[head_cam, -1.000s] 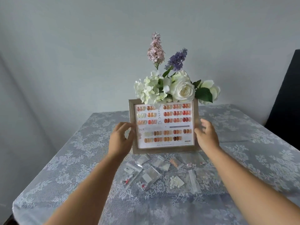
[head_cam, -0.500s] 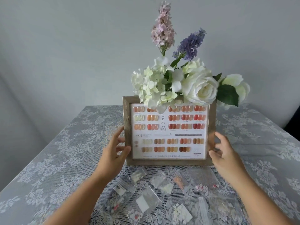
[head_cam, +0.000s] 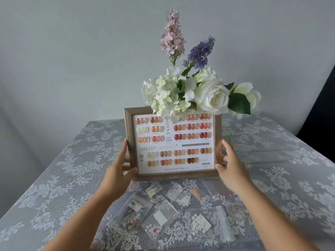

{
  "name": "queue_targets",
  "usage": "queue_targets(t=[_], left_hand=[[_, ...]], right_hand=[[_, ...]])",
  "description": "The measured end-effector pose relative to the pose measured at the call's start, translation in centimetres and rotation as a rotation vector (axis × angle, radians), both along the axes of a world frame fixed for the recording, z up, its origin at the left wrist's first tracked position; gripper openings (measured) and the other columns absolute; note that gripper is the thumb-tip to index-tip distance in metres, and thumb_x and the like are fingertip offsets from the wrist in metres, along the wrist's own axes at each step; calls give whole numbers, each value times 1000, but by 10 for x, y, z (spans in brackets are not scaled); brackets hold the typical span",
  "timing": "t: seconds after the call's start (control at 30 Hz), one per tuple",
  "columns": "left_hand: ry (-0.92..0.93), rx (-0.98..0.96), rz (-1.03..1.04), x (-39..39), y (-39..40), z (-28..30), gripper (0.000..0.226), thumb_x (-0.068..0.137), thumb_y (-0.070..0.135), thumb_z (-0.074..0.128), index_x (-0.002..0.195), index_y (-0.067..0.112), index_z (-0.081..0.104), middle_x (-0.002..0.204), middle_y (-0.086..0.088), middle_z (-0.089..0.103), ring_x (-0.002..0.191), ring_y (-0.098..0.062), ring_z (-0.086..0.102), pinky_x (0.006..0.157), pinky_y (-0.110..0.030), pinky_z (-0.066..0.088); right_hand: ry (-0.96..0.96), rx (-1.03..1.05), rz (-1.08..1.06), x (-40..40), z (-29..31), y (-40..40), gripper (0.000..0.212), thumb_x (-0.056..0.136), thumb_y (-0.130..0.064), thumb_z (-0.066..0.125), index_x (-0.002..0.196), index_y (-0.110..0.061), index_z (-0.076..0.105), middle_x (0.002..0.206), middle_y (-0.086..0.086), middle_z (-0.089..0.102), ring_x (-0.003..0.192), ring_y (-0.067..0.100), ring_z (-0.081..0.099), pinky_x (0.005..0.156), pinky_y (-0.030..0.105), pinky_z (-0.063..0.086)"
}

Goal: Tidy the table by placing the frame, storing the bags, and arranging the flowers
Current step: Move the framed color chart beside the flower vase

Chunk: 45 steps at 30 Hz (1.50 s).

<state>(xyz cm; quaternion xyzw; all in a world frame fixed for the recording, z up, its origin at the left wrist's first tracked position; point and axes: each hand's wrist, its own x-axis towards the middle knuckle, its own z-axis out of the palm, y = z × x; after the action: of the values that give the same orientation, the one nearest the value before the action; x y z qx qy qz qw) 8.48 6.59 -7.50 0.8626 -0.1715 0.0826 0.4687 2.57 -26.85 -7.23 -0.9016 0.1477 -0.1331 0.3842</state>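
Note:
A wooden frame [head_cam: 174, 175] showing a chart of nail colour samples stands upright at the table's middle. My left hand [head_cam: 118, 171] grips its lower left edge and my right hand [head_cam: 229, 168] grips its lower right edge. Behind the frame rises a bunch of flowers [head_cam: 190, 91]: white roses, pale hydrangea, a pink spike and a purple spike; some blooms hang over the frame's top edge. Whatever holds the stems is hidden by the frame. Several small clear bags [head_cam: 165, 213] of tiny pieces lie scattered in front of the frame, between my forearms.
A white lace cloth [head_cam: 59, 178] covers the whole table. A plain grey wall stands behind it. A dark object [head_cam: 324, 98] stands at the far right edge, beside the table's back corner.
The view has moved closer to the table, so frame and flowers look larger. My hands have slid down to the frame's lower corners and now clasp it.

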Motion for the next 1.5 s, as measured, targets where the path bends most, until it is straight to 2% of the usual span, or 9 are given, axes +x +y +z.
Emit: queue_targets(t=[0.2, 0.4, 0.63, 0.83, 1.03, 1.13, 1.23, 1.37, 1.5], left_hand=[[-50, 1, 54, -1, 48, 6, 103, 88, 3, 64, 134, 70, 1, 100, 23, 62, 94, -4, 66, 77, -33, 58], [-58, -25, 111, 8, 108, 5, 105, 88, 2, 64, 131, 76, 2, 103, 12, 62, 96, -9, 66, 81, -38, 57], [-46, -20, 187, 27, 172, 7, 101, 89, 3, 64, 131, 72, 4, 103, 4, 64, 94, -9, 67, 79, -35, 54], [-48, 14, 228, 50, 211, 13, 101, 88, 4, 65, 130, 75, 5, 102, 15, 63, 90, -1, 65, 72, -22, 47], [-5, -31, 246, 89, 221, 12, 102, 88, 3, 63, 125, 80, 7, 102, 8, 62, 89, -10, 68, 74, -27, 49], [78, -53, 221, 116, 216, 15, 98, 89, 0, 61, 138, 66, 9, 102, 3, 62, 91, -16, 69, 72, -28, 50], [123, -65, 183, 146, 210, 20, 96, 88, -5, 59, 147, 54, 9, 101, -1, 63, 90, -17, 69, 63, -24, 51], [133, -104, 137, 184, 201, 27, 97, 88, -9, 55, 147, 54, 10, 101, -7, 58, 84, -19, 69, 57, -22, 53], [127, -125, 156, 212, 193, 20, 98, 89, -9, 50, 141, 63, 7, 105, -8, 54, 86, -26, 65, 63, -36, 54]], right_hand=[[-17, -20, 49, 6, 7, 47, 89, 89, -12, 61, 144, -49, 2, 93, -7, 58, 66, 8, 61, 54, 31, 54], [-18, -40, 126, 28, 9, 101, 89, 89, -13, 61, 144, -48, 0, 97, -14, 53, 62, 7, 60, 45, 22, 46], [8, -129, 238, 59, 3, 163, 93, 90, -18, 59, 136, -55, -13, 78, -1, 58, 53, 18, 58, 45, 31, 47], [13, -145, 276, 92, 0, 198, 93, 89, -21, 60, 143, -44, -12, 86, -9, 54, 59, 9, 59, 44, 22, 42], [14, -120, 311, 137, 10, 203, 90, 88, -18, 61, 142, -48, -5, 99, -5, 59, 73, 14, 63, 60, 38, 56], [53, -101, 319, 163, 11, 196, 90, 87, -18, 62, 142, -48, -3, 93, -1, 56, 75, 18, 63, 60, 37, 54], [52, -61, 308, 190, 13, 187, 91, 87, -17, 62, 142, -49, -1, 107, 4, 58, 70, 8, 55, 58, 26, 47], [33, 77, 312, 218, 14, 179, 92, 87, -12, 63, 137, -58, 1, 122, 0, 54, 95, 19, 61, 74, 46, 57], [4, 102, 315, 242, 11, 179, 93, 87, -10, 62, 140, -55, 0, 107, -4, 59, 90, 18, 63, 70, 46, 58]])
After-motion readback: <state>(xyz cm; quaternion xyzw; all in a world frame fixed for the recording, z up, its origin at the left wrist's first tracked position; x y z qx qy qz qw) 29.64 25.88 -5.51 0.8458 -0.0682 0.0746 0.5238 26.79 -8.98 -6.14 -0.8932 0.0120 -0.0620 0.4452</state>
